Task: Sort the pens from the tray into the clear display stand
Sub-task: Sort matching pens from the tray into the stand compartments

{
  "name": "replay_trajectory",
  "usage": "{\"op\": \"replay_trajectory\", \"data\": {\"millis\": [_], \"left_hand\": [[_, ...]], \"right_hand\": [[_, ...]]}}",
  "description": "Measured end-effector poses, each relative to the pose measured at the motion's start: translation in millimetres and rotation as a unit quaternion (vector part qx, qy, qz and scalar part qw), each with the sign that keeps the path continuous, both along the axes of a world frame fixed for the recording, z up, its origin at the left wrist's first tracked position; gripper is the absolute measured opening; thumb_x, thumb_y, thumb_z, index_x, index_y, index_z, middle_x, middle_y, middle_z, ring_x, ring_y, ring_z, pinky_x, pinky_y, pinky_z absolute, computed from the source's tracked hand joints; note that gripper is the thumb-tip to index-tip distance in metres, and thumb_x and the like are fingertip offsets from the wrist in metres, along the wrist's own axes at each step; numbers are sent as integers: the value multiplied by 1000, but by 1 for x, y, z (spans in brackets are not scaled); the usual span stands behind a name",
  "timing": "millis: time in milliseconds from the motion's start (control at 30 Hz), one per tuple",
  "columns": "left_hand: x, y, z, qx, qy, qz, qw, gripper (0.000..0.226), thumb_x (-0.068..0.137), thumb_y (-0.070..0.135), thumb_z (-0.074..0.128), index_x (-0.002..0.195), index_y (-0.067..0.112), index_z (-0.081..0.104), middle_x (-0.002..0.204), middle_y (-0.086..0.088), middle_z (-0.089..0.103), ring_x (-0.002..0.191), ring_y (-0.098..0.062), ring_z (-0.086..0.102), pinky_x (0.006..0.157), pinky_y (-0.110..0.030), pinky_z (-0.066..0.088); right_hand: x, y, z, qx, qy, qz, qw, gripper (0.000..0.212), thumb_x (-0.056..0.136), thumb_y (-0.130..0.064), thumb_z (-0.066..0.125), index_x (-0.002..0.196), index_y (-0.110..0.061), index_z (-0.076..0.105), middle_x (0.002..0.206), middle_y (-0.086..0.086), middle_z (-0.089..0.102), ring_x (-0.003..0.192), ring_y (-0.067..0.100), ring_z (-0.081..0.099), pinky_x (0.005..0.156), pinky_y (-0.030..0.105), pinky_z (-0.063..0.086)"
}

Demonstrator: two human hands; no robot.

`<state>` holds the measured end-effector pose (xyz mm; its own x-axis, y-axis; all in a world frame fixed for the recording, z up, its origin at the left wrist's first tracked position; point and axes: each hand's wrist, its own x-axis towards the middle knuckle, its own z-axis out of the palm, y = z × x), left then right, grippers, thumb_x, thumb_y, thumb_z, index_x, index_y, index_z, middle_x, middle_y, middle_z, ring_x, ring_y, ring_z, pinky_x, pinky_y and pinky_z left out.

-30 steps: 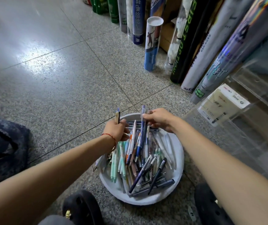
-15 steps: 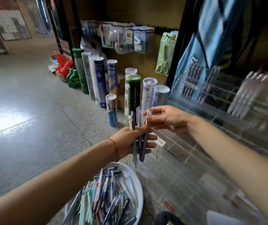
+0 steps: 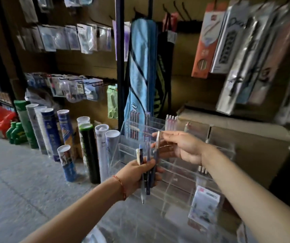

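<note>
My left hand (image 3: 137,174) grips a bunch of several dark blue and clear pens (image 3: 145,176), held upright in front of the clear display stand (image 3: 179,174). My right hand (image 3: 181,148) pinches one pen with a gold top and dark blue barrel (image 3: 157,148), its lower end still among the bunch. The stand has stepped compartments; a few red pens (image 3: 134,127) and pale pink pens (image 3: 171,122) stand in its upper rows. Only a blurred white rim of the tray (image 3: 95,237) shows at the bottom edge.
Shuttlecock tubes (image 3: 67,162) stand in a row on the tiled floor left of the stand. A blue racket bag (image 3: 140,71) hangs behind it. Cardboard boxes (image 3: 246,137) sit to the right, packaged goods hang above, and a white label card (image 3: 204,207) lies in the stand's lowest row.
The view has swung up from the tray to the stand. Both hands rose with the pens, and my right hand has drawn one pen partly up out of the bunch.
</note>
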<state>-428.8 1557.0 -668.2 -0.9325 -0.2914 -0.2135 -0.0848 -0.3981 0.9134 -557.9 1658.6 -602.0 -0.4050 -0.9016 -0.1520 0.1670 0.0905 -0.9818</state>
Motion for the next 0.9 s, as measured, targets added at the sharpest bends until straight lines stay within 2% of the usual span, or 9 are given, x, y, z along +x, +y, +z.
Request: {"op": "replay_trajectory", "data": {"millis": [67,133,233,300,433,567,633,767,900], "left_hand": [[-12,12,2,11,3,-4,1000,18,95,10,44,87,6,59,62,-4,68,51,-15,64,54,-28,54],[-23,23,3,11,1,-7,1000,19,95,9,44,84,4,58,59,-4,67,49,-15,64,50,-26,55],[-38,33,2,-16,-10,-12,1000,17,95,10,45,85,5,57,57,-3,67,48,-14,64,50,-27,54],[-48,40,2,-45,-14,-19,999,17,95,10,45,85,7,58,57,-1,68,48,-13,64,52,-27,54],[-64,58,4,-60,-11,-29,998,17,97,12,43,89,6,57,59,-1,69,49,-13,65,50,-25,53],[-74,65,-4,-107,-39,-1,993,16,97,14,44,88,6,55,55,0,67,42,-12,61,47,-24,50],[-80,62,-5,-151,-46,32,987,18,97,12,45,81,6,54,47,3,60,34,-8,51,43,-22,44],[-93,54,-6,-128,-38,80,988,27,94,5,47,67,8,47,38,4,36,26,-5,30,32,-14,29],[-106,53,-8,-128,-24,74,989,14,92,4,50,80,9,55,36,8,32,27,-5,26,32,-13,26]], "right_hand": [[-7,13,-2,-12,-18,-34,999,23,99,-9,36,107,-4,57,81,15,70,64,19,69,57,29,57],[-14,22,-2,-8,-16,-57,998,19,99,-10,38,102,-5,56,86,17,68,65,20,68,61,31,59],[-24,34,-1,39,77,-82,993,21,95,-6,48,116,-6,53,95,16,64,70,18,67,68,32,59],[-30,43,-1,52,120,-108,986,24,92,0,51,115,-7,54,93,14,65,64,12,68,63,30,59],[-45,65,2,24,112,-199,973,18,91,3,50,105,-7,56,90,12,63,65,14,67,55,28,58],[-77,99,12,-81,116,-430,891,17,93,-1,49,106,-10,53,102,14,63,84,21,64,60,27,57],[-87,112,12,-93,158,-480,858,20,93,-3,50,111,-12,52,98,8,63,85,17,64,59,24,57],[-90,114,5,-62,247,-469,846,23,92,-2,52,114,-8,52,99,8,61,91,17,63,58,20,57],[-82,93,-4,-32,306,-391,867,18,91,2,52,105,-8,52,96,7,60,85,16,64,60,21,57]]}}
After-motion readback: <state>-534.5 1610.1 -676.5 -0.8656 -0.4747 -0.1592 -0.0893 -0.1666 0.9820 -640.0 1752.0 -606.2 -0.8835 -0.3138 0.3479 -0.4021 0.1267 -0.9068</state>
